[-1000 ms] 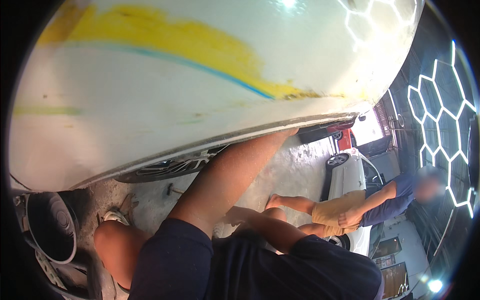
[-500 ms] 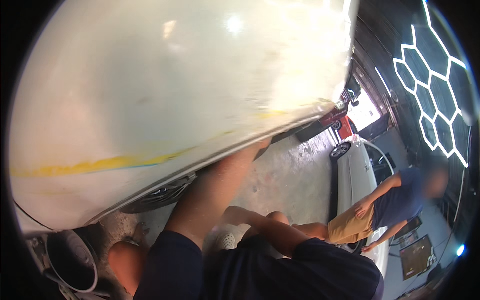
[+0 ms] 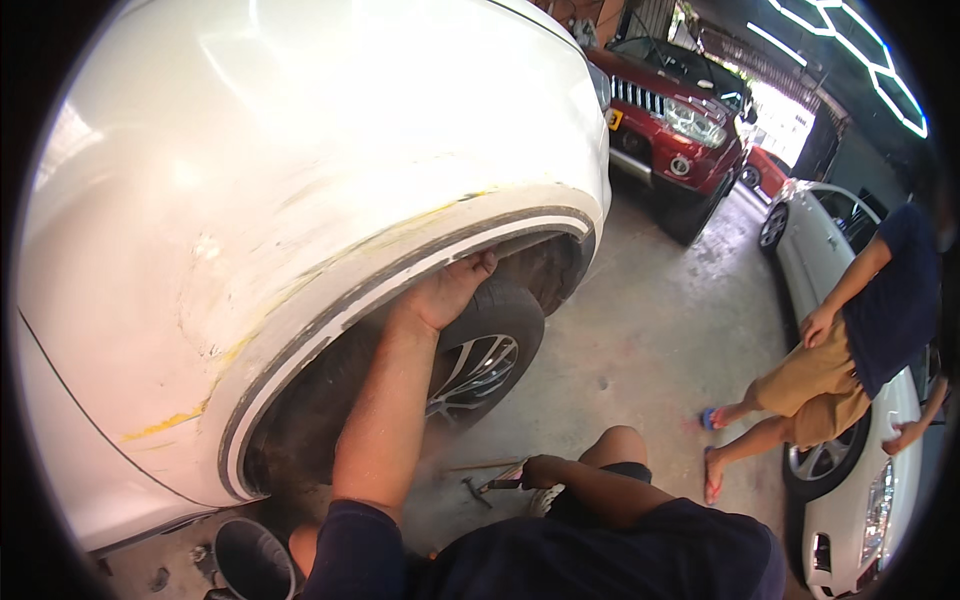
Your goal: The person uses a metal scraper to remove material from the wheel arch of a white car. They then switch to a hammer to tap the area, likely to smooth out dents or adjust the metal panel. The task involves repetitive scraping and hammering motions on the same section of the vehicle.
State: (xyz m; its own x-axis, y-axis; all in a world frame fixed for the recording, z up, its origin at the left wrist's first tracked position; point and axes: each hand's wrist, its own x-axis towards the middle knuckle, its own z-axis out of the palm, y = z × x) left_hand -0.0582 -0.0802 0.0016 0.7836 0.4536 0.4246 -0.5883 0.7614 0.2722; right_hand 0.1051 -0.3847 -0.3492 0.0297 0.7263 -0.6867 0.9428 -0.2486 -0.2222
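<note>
Grey concrete floor lies below a shiny white car fender, over a black tyre; the left hand reaches under the fender's edge, fingers bent, grip hidden; the right hand's hold cannot be told; the fender seems stiff, best held there.

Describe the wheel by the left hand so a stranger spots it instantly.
Start at the white car body filling the upper left, then follow its curved arch. Below the left hand sits the black-tyred, silver-spoked wheel, the only one partly behind a bare forearm.
</note>
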